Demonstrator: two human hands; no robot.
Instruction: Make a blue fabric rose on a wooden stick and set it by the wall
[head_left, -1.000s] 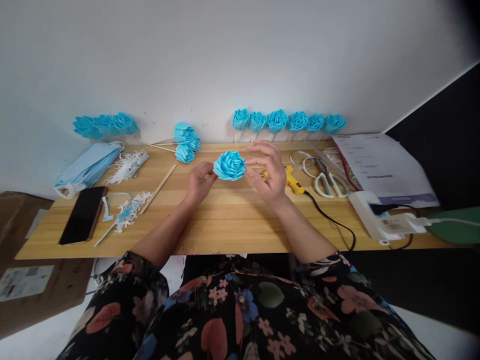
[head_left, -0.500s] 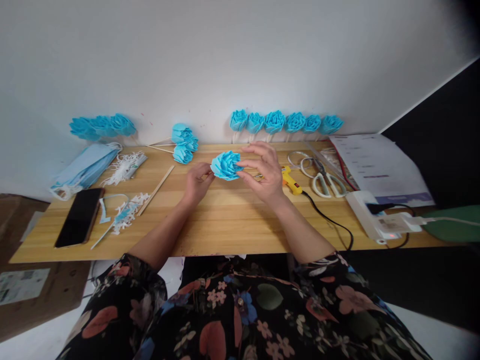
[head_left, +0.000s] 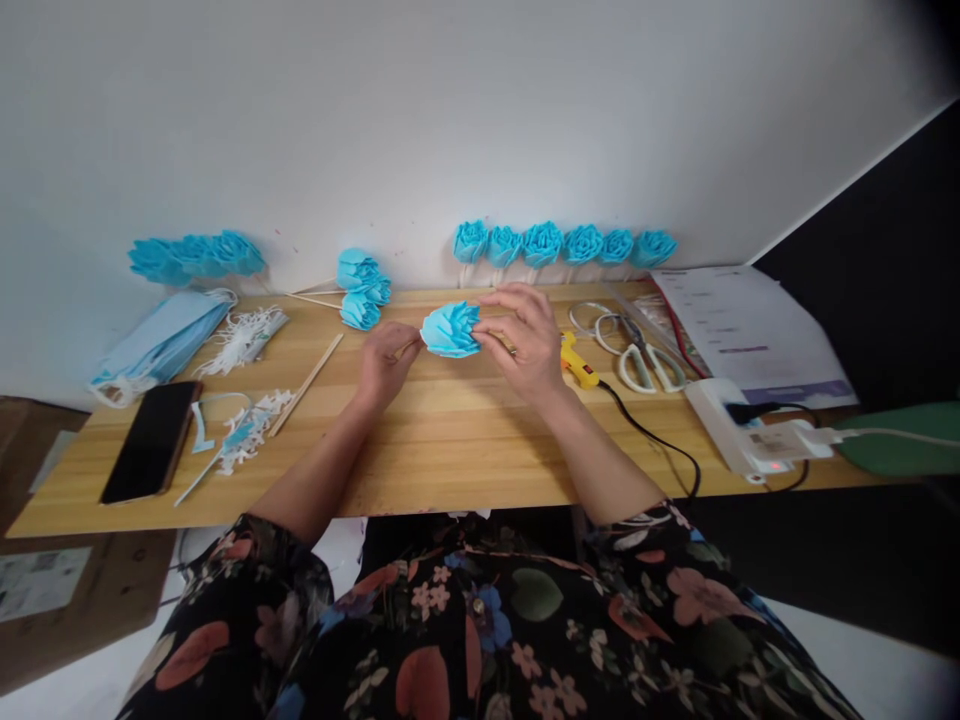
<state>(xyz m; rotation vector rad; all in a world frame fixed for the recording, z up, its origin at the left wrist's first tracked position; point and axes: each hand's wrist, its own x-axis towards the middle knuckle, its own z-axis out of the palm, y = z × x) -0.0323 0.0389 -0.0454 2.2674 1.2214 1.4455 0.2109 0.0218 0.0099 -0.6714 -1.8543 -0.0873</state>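
Note:
A blue handmade flower (head_left: 450,330) is held between my two hands above the middle of the table, its petals facing right. My left hand (head_left: 388,362) is closed in a pinch at the flower's base; the stem is hidden by the fingers. With thumb and forefinger my right hand (head_left: 523,340) pinches the petal tips on the other side, its remaining fingers loosely curled. Just behind the right hand lies a yellow glue gun (head_left: 577,362), partly covered by it.
Blue flowers (head_left: 542,243) line the wall; more lie left (head_left: 360,290). Scissors (head_left: 651,365), a power strip (head_left: 735,430) and papers (head_left: 757,340) occupy the right. Face masks (head_left: 161,340), white ear loops (head_left: 240,338), a phone (head_left: 152,440) and sticks (head_left: 306,385) lie left on the wooden table (head_left: 450,450).
The flower has turned slightly, so more of its outer petals show. My right fingers have drawn closer together on the petal tips. The whole view has shifted a little.

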